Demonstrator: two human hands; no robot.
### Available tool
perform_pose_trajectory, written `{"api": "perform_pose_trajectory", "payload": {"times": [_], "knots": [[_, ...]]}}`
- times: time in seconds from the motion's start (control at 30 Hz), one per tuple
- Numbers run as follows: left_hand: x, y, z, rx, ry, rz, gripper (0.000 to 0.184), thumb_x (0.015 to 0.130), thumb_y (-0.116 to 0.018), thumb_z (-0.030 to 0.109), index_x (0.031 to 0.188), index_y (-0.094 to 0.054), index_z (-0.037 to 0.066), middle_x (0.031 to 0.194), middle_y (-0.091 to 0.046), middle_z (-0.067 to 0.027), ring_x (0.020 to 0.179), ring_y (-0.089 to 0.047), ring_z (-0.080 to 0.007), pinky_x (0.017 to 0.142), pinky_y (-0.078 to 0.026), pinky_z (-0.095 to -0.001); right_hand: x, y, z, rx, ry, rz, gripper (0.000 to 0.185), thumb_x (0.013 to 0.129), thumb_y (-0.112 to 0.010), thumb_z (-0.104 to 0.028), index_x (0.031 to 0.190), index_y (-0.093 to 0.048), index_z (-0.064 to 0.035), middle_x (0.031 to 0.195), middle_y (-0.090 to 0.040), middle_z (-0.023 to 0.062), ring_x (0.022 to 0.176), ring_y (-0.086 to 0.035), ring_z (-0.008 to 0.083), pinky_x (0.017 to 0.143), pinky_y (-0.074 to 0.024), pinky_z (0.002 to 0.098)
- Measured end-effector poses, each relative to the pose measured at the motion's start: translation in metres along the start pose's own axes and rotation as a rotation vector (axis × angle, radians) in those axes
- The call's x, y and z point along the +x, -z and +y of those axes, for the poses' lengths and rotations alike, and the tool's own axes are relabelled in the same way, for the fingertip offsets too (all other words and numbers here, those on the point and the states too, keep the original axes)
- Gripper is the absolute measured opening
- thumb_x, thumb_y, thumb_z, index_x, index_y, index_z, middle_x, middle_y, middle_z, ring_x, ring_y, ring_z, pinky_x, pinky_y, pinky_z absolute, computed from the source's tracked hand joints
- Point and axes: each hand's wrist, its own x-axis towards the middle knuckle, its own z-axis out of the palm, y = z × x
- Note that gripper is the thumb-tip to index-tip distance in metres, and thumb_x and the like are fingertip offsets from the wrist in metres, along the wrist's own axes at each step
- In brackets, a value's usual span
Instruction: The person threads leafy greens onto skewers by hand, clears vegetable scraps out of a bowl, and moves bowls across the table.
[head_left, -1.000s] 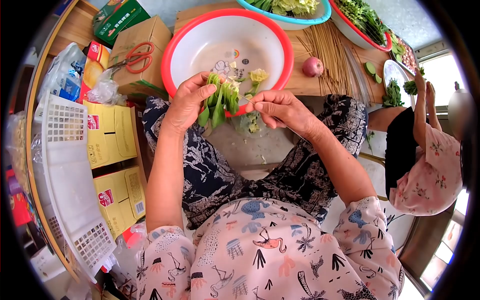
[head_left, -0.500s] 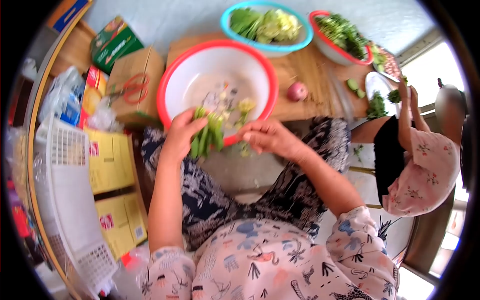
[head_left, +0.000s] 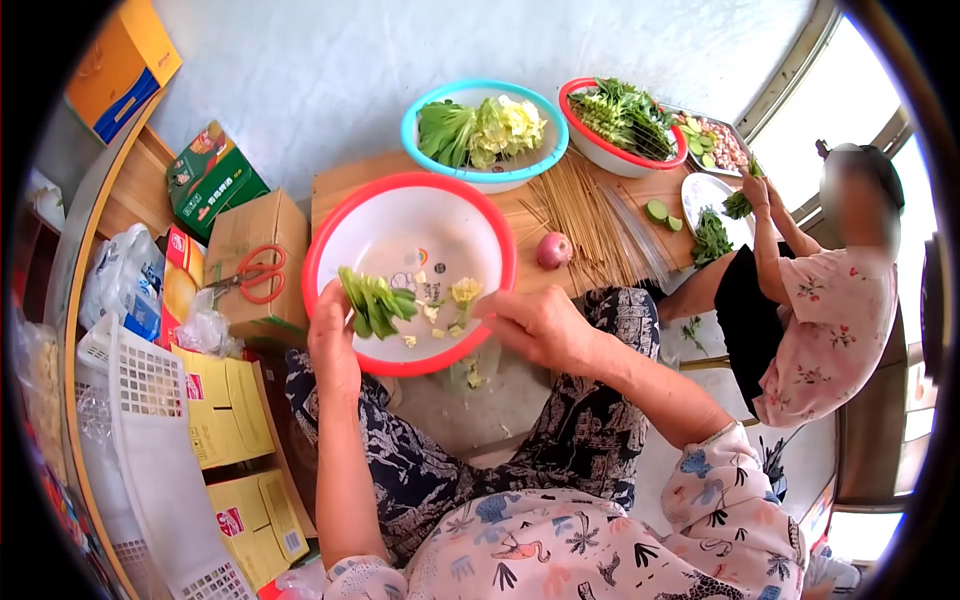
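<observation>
My left hand (head_left: 333, 345) is closed round a small bunch of green leafy vegetable (head_left: 374, 304), held over the near left side of a red-rimmed white basin (head_left: 410, 186). Small pale cut pieces (head_left: 430, 312) and a yellowish leafy piece (head_left: 465, 291) lie in the basin. At the basin's right rim is my right hand (head_left: 548, 325), its fingers curled together. Whatever they may pinch is hidden.
Behind stand a blue-rimmed basin (head_left: 412, 118) of leafy vegetables and a red-rimmed basin (head_left: 655, 163) of herbs. A red onion (head_left: 554, 250) and wooden skewers (head_left: 590, 225) lie on the table. Scissors (head_left: 258, 274) rest on a cardboard box (head_left: 260, 225). At right, another person (head_left: 830, 320) holds greens.
The view has shifted, so the basins appear lower. My left hand has turned the bunch from hanging downward to pointing up and right. My right hand stays near the basin's right rim.
</observation>
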Motion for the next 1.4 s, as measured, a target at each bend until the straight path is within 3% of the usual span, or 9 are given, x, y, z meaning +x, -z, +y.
{"api": "perform_pose_trajectory", "payload": {"times": [0.1, 0.13, 0.23, 0.43, 0.63, 0.87, 1.03, 1.1, 1.4], "knots": [[0.002, 0.009, -0.001, 0.045, -0.045, 0.111, 0.052, 0.093, -0.053, 0.038, 0.13, -0.046, 0.002, 0.123, -0.053, -0.0114, 0.116, -0.048, -0.0218, 0.101, -0.033, -0.038, 0.025, 0.007, 0.004, 0.096, -0.062, 0.098, 0.016, 0.084, -0.059, -0.007, 0.1, -0.061, -0.0031, 0.072, -0.062, 0.0158, 0.062, -0.063, 0.0262, 0.057, -0.0499, 0.0339], [0.002, 0.013, -0.002, 0.024, 0.01, 0.098, 0.051, 0.093, -0.053, 0.038, 0.13, -0.046, 0.002, 0.122, -0.054, -0.0113, 0.115, -0.049, -0.0215, 0.1, -0.034, -0.0373, 0.037, 0.015, 0.001, 0.14, -0.177, 0.055, 0.018, 0.09, -0.056, -0.01, 0.104, -0.06, -0.0003, 0.063, -0.054, 0.0027, 0.057, -0.051, 0.008, 0.053, -0.0433, 0.0245], [0.0, 0.011, -0.002, 0.014, 0.081, 0.068, 0.047, 0.094, -0.053, 0.035, 0.127, -0.048, 0.003, 0.115, -0.057, -0.0101, 0.108, -0.054, -0.0202, 0.094, -0.04, -0.0356, 0.08, 0.001, 0.04, 0.502, -0.207, 0.254, 0.017, 0.092, -0.055, -0.013, 0.101, -0.06, 0.0004, 0.061, -0.05, -0.0003, 0.053, -0.044, 0.0053, 0.048, -0.0374, 0.0215], [-0.002, 0.01, -0.009, 0.051, 0.15, -0.057, 0.045, 0.096, -0.049, 0.037, 0.121, -0.05, -0.001, 0.106, -0.06, -0.0112, 0.097, -0.058, -0.0213, 0.085, -0.046, -0.0344, 0.184, -0.015, 0.123, 0.893, -0.473, 0.442, 0.013, 0.087, -0.059, -0.012, 0.091, -0.061, 0.0002, 0.061, -0.055, 0.0028, 0.05, -0.046, 0.0083, 0.045, -0.0358, 0.0232], [-0.001, 0.002, -0.007, 0.022, 0.191, -0.071, 0.035, 0.096, -0.05, 0.028, 0.114, -0.053, -0.001, 0.097, -0.062, -0.0096, 0.089, -0.061, -0.0202, 0.082, -0.049, -0.0337, 0.249, -0.025, 0.203, 0.694, -0.623, 0.61, 0.012, 0.086, -0.057, -0.009, 0.084, -0.063, 0.0008, 0.06, -0.056, 0.0043, 0.048, -0.048, 0.0104, 0.044, -0.0368, 0.0251], [0.0, -0.009, -0.003, 0.244, 0.185, -0.241, 0.024, 0.091, -0.057, 0.014, 0.109, -0.057, -0.003, 0.096, -0.062, -0.0073, 0.087, -0.06, -0.0154, 0.084, -0.046, -0.0291, 0.26, -0.021, 0.209, 0.928, -0.426, 0.652, 0.013, 0.084, -0.056, -0.01, 0.082, -0.064, 0.0, 0.058, -0.058, 0.006, 0.049, -0.05, 0.0104, 0.044, -0.0386, 0.0251], [-0.001, -0.007, -0.008, 0.297, 0.184, -0.32, 0.024, 0.087, -0.062, 0.005, 0.11, -0.057, -0.003, 0.096, -0.062, -0.0059, 0.086, -0.059, -0.0129, 0.083, -0.045, -0.0264, 0.258, -0.027, 0.281, 0.446, -0.705, 0.683, 0.011, 0.082, -0.058, -0.009, 0.081, -0.063, -0.0004, 0.058, -0.057, 0.0055, 0.046, -0.048, 0.0113, 0.041, -0.0363, 0.025], [0.0, -0.007, -0.008, 0.277, 0.166, -0.327, 0.025, 0.087, -0.063, 0.006, 0.109, -0.057, -0.003, 0.095, -0.062, -0.006, 0.086, -0.059, -0.0124, 0.083, -0.045, -0.0265, 0.254, -0.026, 0.293, 0.247, -0.934, 0.642, 0.015, 0.074, -0.055, -0.009, 0.074, -0.068, -0.0024, 0.064, -0.065, 0.0112, 0.062, -0.063, 0.021, 0.064, -0.0507, 0.0336], [0.0, -0.008, -0.011, 0.36, 0.151, -0.329, 0.019, 0.088, -0.059, 0.003, 0.106, -0.058, -0.003, 0.094, -0.061, -0.0042, 0.085, -0.057, -0.0098, 0.08, -0.045, -0.0237, 0.248, -0.018, 0.279, 0.103, -0.938, 0.496, 0.017, 0.074, -0.057, -0.013, 0.067, -0.068, -0.0018, 0.065, -0.066, 0.013, 0.071, -0.066, 0.0242, 0.069, -0.0523, 0.0361]]}}
